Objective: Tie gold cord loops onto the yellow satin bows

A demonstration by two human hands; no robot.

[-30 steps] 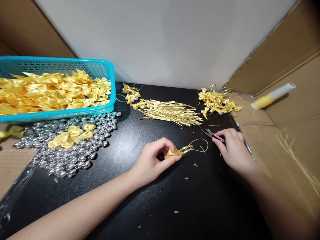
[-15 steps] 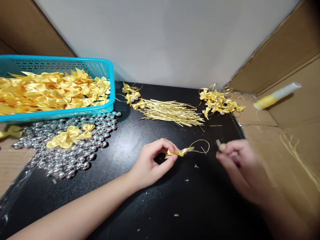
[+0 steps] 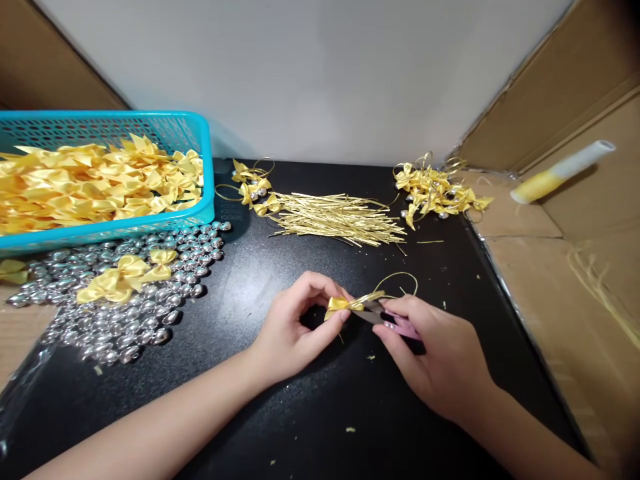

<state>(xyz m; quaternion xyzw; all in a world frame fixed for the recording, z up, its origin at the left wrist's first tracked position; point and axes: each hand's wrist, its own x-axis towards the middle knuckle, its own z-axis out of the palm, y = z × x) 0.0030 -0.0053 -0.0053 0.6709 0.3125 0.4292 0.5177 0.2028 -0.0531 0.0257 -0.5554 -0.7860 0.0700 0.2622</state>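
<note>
My left hand [image 3: 295, 327] pinches a small yellow ribbon bow [image 3: 339, 306] just above the black tabletop [image 3: 310, 413]. A thin gold cord loop [image 3: 397, 279] trails from the bow toward the right. My right hand [image 3: 435, 357] is closed around small pink-handled snips [image 3: 387, 319], whose metal blades point left and meet the bow beside my left fingertips. A bundle of cut gold cords [image 3: 340, 220] lies behind my hands.
A teal basket [image 3: 200, 215] full of yellow bows stands at the back left. Silver bells [image 3: 125, 313] are spread before it, a few bows on top. Finished bows [image 3: 437, 193] are heaped back right. Cardboard walls flank both sides; a white-yellow tube [image 3: 563, 171] lies right.
My right hand picked the snips up from the table at the right and brought them left to the bow. My left hand kept holding the bow almost in place.
</note>
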